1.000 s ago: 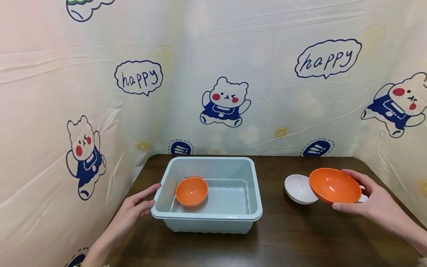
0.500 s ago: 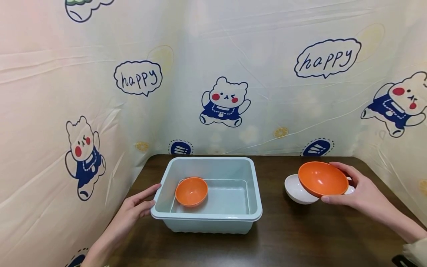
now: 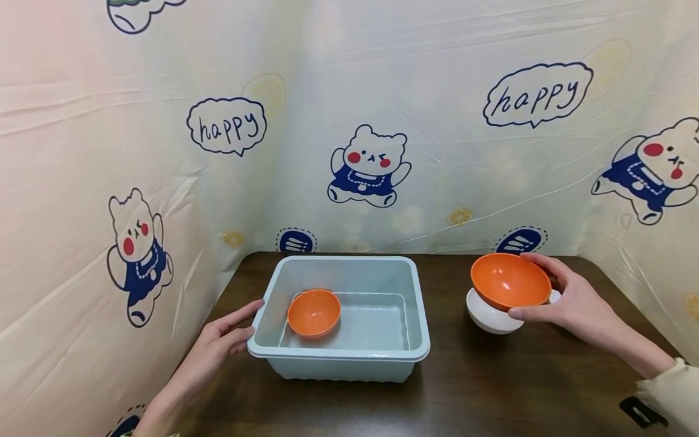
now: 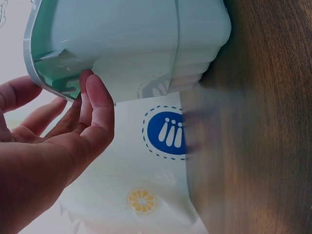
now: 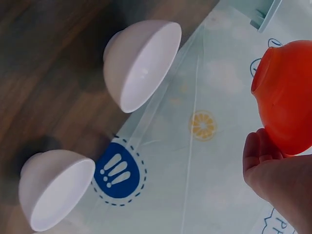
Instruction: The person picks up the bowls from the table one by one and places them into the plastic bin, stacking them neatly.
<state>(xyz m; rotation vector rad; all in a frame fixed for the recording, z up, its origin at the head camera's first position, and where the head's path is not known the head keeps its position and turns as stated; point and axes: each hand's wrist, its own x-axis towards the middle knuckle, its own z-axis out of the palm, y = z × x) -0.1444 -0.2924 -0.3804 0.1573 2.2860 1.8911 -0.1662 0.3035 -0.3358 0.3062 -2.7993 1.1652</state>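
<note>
My right hand [image 3: 573, 303] pinches the rim of an orange bowl [image 3: 510, 282] from its right side. The bowl is held up off the table, tilted, and overlaps a white bowl [image 3: 494, 318] in the head view. In the right wrist view this orange bowl [image 5: 290, 97] shows its outside and foot, with my fingers at its rim. My left hand [image 3: 221, 337] holds the left rim of a pale blue-green plastic basin [image 3: 338, 355], fingertips under the lip in the left wrist view. Inside the basin, at its left, rests a smaller-looking orange bowl [image 3: 314, 312].
Two white bowls stand on the dark wooden table [image 3: 453, 388]; in the right wrist view these are one upper bowl [image 5: 141, 66] and one lower bowl [image 5: 56, 190]. The second is mostly hidden behind my right hand in the head view. A printed cloth [image 3: 437, 109] encloses the table's back and sides.
My right hand has moved left and away from me with the orange bowl, which now covers the upper part of the white bowl. My left hand and the basin have stayed put.
</note>
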